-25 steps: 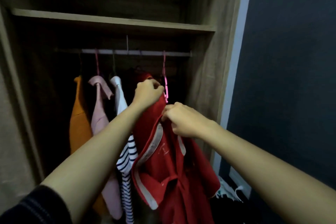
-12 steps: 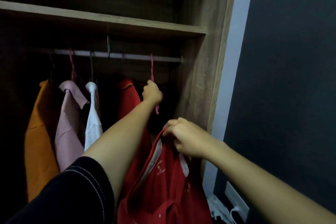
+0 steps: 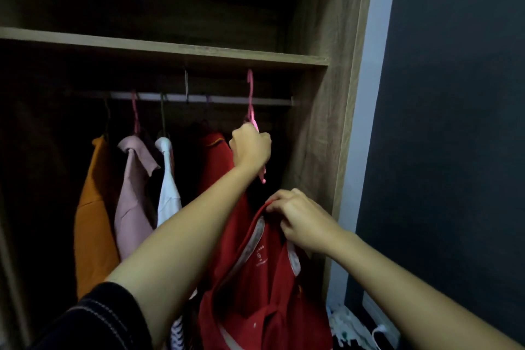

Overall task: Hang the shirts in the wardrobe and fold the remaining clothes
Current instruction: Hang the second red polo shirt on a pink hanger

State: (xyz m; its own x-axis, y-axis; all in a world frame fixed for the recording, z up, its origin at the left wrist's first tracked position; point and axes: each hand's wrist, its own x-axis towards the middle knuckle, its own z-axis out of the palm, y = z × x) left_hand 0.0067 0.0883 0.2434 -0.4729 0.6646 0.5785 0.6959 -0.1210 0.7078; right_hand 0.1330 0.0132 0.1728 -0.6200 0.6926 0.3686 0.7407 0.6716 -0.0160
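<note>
We close the left hand [image 3: 251, 148] around the pink hanger [image 3: 250, 99], fingers curled tight on it just below its hook, so one hand alone steers it. The hook stands higher than the rail [image 3: 227, 99] at the right end of the wardrobe [image 3: 321, 150]; whether it is clear of the rail we cannot tell. The right hand [image 3: 305, 226] pinches the collar of the red shirt [image 3: 255, 278] between thumb and curled fingers, so the neck opening faces up and the body hangs free, in front of the wardrobe and not yet on the hanger. Holding it near the hanger shortens the step we judge to come next: feeding the hanger into the neck. To the left, an orange garment [image 3: 91, 221], a pink shirt [image 3: 130, 199], a white shirt [image 3: 167, 193] and a second red garment [image 3: 214, 156] hang on the rail
</note>
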